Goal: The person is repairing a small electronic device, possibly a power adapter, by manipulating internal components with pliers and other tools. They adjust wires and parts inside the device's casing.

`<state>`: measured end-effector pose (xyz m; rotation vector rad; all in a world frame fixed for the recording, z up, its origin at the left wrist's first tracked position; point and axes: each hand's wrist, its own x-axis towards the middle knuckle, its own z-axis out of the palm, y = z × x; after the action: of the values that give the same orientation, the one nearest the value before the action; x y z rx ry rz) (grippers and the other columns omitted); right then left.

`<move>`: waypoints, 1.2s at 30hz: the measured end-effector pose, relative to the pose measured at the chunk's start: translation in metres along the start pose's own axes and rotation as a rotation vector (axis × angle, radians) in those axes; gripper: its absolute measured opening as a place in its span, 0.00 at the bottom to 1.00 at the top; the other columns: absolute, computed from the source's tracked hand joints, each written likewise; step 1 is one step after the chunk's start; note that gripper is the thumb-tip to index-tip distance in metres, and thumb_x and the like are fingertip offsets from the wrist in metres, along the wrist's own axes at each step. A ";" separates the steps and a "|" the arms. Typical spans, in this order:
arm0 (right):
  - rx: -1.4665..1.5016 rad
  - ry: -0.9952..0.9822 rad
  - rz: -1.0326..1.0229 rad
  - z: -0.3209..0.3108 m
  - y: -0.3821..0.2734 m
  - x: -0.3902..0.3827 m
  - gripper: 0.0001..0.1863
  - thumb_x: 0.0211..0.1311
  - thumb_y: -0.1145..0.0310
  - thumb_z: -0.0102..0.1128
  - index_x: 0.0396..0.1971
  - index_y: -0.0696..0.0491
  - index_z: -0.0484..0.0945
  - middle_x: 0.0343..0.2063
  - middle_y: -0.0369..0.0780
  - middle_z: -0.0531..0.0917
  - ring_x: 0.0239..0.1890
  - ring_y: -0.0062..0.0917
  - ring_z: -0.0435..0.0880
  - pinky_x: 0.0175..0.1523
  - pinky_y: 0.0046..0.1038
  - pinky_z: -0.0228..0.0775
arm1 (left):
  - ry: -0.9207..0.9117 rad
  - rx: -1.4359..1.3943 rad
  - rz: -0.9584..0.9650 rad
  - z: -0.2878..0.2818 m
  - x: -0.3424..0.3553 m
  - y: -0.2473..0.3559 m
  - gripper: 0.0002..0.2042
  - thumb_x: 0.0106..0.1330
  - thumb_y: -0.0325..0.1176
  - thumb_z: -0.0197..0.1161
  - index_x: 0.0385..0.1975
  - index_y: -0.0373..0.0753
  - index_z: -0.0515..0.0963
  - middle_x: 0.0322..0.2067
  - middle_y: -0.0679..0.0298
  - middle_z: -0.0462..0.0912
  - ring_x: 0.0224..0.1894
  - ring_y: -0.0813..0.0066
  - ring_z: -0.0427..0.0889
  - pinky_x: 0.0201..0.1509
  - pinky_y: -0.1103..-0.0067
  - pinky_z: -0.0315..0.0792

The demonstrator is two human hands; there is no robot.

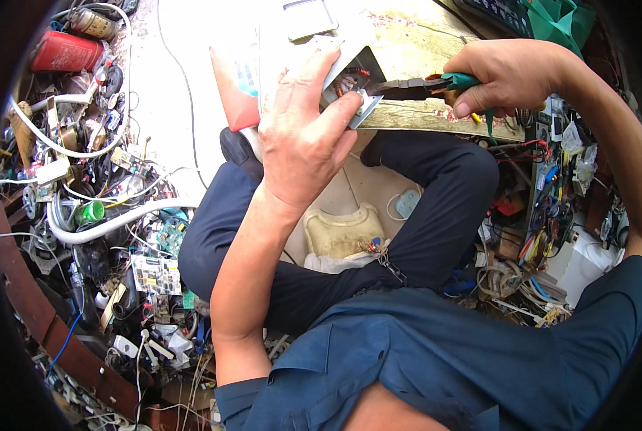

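Observation:
My left hand [299,140] holds down a small open metal housing [367,63] at the near edge of the work surface, thumb on its near rim. Copper-coloured coils or wires [344,85] show inside it; my fingers hide part of the rest. In my right hand [504,75] are pliers [403,89] with dark jaws and green handles, gripped from the right. Their jaw tips touch or nearly touch the housing's bright metal edge [366,108]; whether they are clamped on it I cannot tell.
Left of the housing is a red-and-white panel or box [236,93]. A grey-framed rectangular piece [308,19] lies farther back on the wooden board [414,47]. Heaped circuit boards [157,275], cables and a red cylinder [66,52] fill the left; more parts [507,266] crowd the right.

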<state>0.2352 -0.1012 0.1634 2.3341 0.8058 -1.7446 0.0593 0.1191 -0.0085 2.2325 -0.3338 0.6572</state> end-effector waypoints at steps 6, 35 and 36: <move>0.075 -0.012 0.048 0.004 0.002 -0.008 0.30 0.79 0.44 0.68 0.46 0.63 0.85 0.26 0.44 0.89 0.30 0.30 0.95 0.36 0.32 0.89 | 0.003 0.017 0.005 -0.002 0.002 -0.001 0.18 0.45 0.26 0.78 0.39 0.45 0.91 0.63 0.56 0.87 0.57 0.57 0.88 0.87 0.30 0.40; 0.391 0.056 0.215 0.057 -0.077 -0.038 0.19 0.83 0.55 0.65 0.42 0.59 0.78 0.28 0.38 0.85 0.33 0.23 0.92 0.39 0.29 0.84 | 0.015 0.093 -0.033 0.002 -0.002 0.008 0.21 0.46 0.26 0.79 0.44 0.47 0.90 0.67 0.59 0.83 0.62 0.53 0.85 0.58 0.63 0.83; 0.413 0.061 0.229 0.058 -0.080 -0.039 0.19 0.83 0.55 0.65 0.42 0.59 0.78 0.28 0.38 0.85 0.32 0.23 0.92 0.38 0.30 0.84 | 0.015 0.098 -0.033 0.003 -0.002 0.008 0.21 0.46 0.26 0.79 0.44 0.47 0.90 0.67 0.59 0.83 0.62 0.53 0.85 0.58 0.63 0.83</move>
<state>0.1399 -0.0689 0.1974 2.6127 0.1780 -1.8874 0.0549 0.1111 -0.0065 2.3195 -0.2616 0.6854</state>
